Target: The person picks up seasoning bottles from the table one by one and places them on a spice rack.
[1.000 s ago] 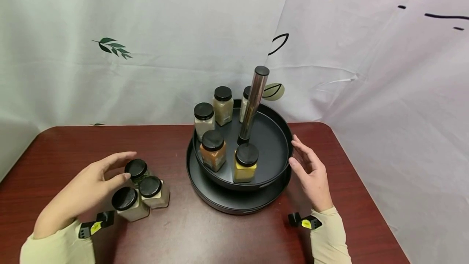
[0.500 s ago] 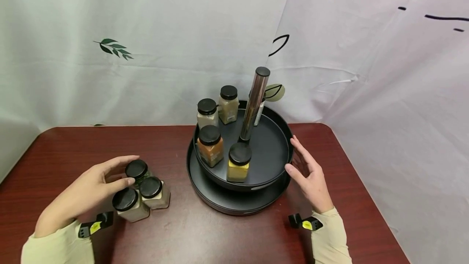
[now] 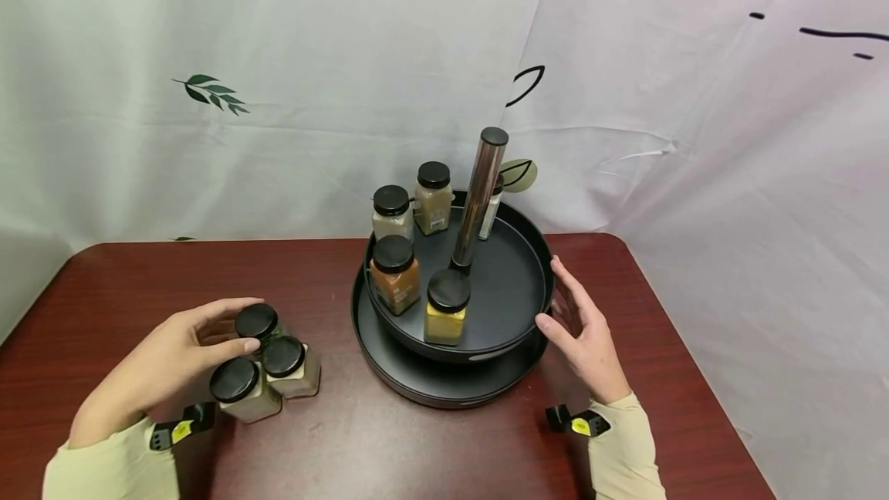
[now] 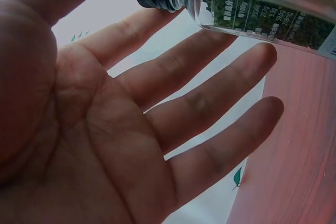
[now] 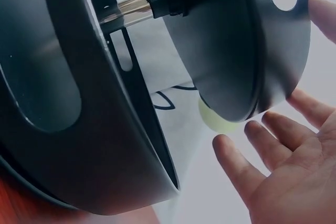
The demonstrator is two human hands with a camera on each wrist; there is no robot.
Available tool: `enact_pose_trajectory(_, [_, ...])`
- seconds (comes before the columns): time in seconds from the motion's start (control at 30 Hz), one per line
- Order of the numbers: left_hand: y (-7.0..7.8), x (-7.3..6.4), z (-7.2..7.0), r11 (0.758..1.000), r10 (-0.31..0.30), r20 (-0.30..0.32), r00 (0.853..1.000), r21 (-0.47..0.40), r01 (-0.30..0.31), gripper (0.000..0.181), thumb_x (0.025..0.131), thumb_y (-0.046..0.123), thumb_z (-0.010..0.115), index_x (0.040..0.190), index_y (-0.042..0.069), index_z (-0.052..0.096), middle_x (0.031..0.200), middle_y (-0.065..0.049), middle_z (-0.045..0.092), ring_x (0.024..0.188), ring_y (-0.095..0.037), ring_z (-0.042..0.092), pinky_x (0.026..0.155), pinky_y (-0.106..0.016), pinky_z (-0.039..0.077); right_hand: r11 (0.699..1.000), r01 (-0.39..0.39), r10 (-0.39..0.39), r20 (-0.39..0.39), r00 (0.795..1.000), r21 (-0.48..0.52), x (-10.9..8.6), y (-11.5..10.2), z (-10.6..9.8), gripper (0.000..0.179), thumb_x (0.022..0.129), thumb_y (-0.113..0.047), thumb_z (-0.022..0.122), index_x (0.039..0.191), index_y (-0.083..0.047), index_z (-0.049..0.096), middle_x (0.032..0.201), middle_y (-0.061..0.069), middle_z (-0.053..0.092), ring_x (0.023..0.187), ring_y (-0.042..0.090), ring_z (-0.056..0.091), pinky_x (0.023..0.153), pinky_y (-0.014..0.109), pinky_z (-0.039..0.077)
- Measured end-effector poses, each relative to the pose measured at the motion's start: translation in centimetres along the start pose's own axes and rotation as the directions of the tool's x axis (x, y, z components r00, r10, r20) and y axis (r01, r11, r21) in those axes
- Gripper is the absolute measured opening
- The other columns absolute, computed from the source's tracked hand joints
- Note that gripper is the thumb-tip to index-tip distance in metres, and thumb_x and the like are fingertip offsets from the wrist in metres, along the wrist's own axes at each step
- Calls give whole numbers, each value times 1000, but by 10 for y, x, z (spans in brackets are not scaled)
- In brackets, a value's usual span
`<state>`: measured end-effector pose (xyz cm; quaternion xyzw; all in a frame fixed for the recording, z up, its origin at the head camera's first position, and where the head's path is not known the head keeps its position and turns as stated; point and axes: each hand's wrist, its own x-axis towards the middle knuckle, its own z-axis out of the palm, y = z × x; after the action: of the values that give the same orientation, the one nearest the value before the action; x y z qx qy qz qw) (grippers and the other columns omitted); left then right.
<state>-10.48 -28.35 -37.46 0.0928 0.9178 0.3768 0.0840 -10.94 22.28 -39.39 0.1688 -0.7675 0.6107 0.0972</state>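
A two-tier black lazy Susan stands on the table, its upper tray [image 3: 510, 284] above the lower tray [image 3: 451, 392]. On the upper tray sit black-lidded spice jars: a yellow jar [image 3: 444, 325], an orange-brown jar [image 3: 396, 288] and several paler ones. My right hand [image 3: 590, 342] touches that tray's right rim with its thumb and index finger, its other fingers spread loosely below. At the left, my left hand [image 3: 156, 365] has thumb and index finger at either side of the lid of a green herb jar [image 4: 257, 17]. Its other fingers extend beside the glass.
Close by the herb jar stand two pale spice jars, a front jar [image 3: 246, 401] and a right-hand jar [image 3: 297, 381]. A metal post [image 3: 479, 199] rises from the upper tray. White curtain [image 3: 333, 60] hangs behind the reddish-brown table [image 3: 389, 461].
The upper tray has turned clockwise, its front jars shifting left and the back jar right. My right thumb has moved slightly left along the rim. The left hand's jars stay put.
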Motion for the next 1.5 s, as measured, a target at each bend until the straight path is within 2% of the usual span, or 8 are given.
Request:
enact_pose_trajectory(0.1, [0,0,1,1000,11,-7,1000,-14,-11,52,94,34,73,142,23,56,131,-5,64,104,6,62,76,-19,53,1000,13,-13,0,1000,18,-1,1,0,71,94,10,60,157,-9,34,165,8,25,147,26,33,112,23,36])
enact_pose_trajectory(0.27, [-1,-1,1,1000,3,-2,1000,-10,-3,53,95,34,72,144,22,54,131,-6,64,105,6,62,75,-20,54,999,31,-31,4,1000,17,-1,3,0,66,94,11,60,154,-1,35,165,12,22,147,23,33,112,22,36])
enact_pose_trajectory(0.47, [-3,-1,2,999,13,8,1000,37,-13,55,92,31,75,141,16,55,127,-8,66,107,-16,69,74,-21,54,995,80,-80,3,997,-63,1,6,-3,46,103,4,47,149,5,39,164,12,25,151,20,25,117,27,30])
enact_pose_trajectory(0.6, [-5,2,4,997,27,-8,1000,75,-26,58,86,29,82,136,11,59,122,-10,69,106,-30,70,73,-22,55,994,86,-87,-5,996,-60,1,7,-3,41,105,3,43,146,7,41,164,13,27,151,20,25,118,28,29])
enact_pose_trajectory(0.87, [-9,5,5,988,3,-8,1000,154,-2,65,81,29,86,135,6,60,116,-13,72,104,-36,70,73,-29,54,996,81,-82,-26,996,-25,1,8,-4,45,102,6,50,146,3,44,163,11,30,149,20,30,117,30,31])
enact_pose_trajectory(1.03, [-10,6,7,992,22,-9,1000,121,-21,65,80,24,86,136,4,59,116,-14,71,99,-30,72,72,-25,55,997,72,-72,-21,997,8,2,6,-4,55,101,7,51,153,-1,36,162,16,29,148,20,32,117,32,32])
enact_pose_trajectory(1.23, [-14,8,10,998,66,11,998,22,-66,69,81,18,86,140,5,55,122,-15,67,93,-11,72,74,-21,56,998,65,-65,-9,998,17,3,6,-4,61,101,6,52,157,-5,32,162,15,30,148,22,31,116,31,32])
enact_pose_trajectory(1.5, [-17,11,12,989,148,-30,988,19,-148,71,78,19,88,141,11,56,124,-8,66,98,3,65,79,-15,52,998,65,-65,19,998,24,2,4,-4,64,100,8,51,158,-7,30,163,14,29,149,22,30,116,27,32])
